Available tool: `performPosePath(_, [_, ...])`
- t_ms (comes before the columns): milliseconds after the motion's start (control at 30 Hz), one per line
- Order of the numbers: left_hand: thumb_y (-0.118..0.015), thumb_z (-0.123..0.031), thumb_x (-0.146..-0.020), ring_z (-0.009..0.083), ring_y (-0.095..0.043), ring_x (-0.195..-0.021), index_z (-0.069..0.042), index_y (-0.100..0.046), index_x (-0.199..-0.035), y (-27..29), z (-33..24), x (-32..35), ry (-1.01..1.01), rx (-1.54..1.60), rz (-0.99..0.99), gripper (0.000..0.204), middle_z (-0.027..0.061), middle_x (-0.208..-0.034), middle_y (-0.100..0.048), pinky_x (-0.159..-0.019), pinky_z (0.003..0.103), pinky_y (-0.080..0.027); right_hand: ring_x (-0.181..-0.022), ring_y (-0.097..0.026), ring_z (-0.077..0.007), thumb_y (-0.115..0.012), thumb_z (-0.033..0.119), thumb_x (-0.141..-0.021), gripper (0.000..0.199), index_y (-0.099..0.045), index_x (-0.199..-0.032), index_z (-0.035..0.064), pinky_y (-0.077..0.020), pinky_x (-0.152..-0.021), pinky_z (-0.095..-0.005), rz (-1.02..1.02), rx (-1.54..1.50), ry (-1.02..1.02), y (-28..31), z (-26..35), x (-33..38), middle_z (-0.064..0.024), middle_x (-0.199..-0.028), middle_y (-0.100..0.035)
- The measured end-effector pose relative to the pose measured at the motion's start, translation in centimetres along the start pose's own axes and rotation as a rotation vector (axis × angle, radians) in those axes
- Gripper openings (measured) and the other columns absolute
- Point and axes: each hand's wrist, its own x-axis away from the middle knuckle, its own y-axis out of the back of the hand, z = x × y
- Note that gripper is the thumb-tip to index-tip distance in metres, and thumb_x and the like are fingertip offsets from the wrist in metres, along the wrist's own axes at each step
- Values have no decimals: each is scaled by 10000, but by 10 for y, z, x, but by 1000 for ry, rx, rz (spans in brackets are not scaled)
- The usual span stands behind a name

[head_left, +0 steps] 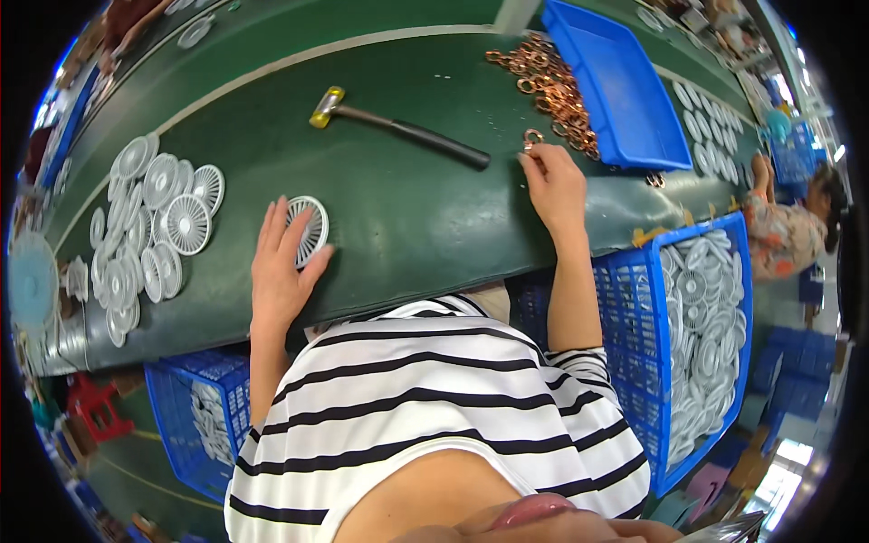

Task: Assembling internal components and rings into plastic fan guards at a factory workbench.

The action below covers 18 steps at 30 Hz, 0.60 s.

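Observation:
My left hand (282,264) lies on the green worktable with its fingers stretched out and the thumb apart. It touches the left and near edge of a white slotted disc (314,237), partly covering it. Farther right, my right hand (555,187) pinches a copper-coloured ring (533,138) between thumb and fingertips, close to the tabletop. Beyond that ring spreads a pile of similar copper rings (554,89). Between the hands and farther back lies a hammer (412,129) with a yellow-faced head and a black grip.
At the left lies a heap of white slotted discs (145,222). A blue tray (625,90) stands beside the rings, with rows of discs (709,127) beyond it. Blue crates (665,362) (186,425) with pale parts flank me below the table edge. Another person (787,222) is at far right.

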Motion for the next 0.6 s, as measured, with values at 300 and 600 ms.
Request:
performPosePath(300, [-481,-315,-988,115,-499,-739,8,-591,-936,-12,-38,-32,434,830,-271,346,48,-775,-569,-681,281,-432,-738,-625,-239,-778,34,-689,178,-690,-842,47,-497,-628,-323,-73,-359,456,-9,97,11,-85,-849,-670])
performPosePath(600, [-428,-288,-1022,119,-529,-859,9,-524,-1070,-15,-63,-36,355,1118,-179,316,63,-922,-583,-792,266,-447,-691,-572,-242,-763,63,-685,155,-646,-786,71,-463,-580,-337,-41,-371,623,-45,160,13,-38,-763,-614])
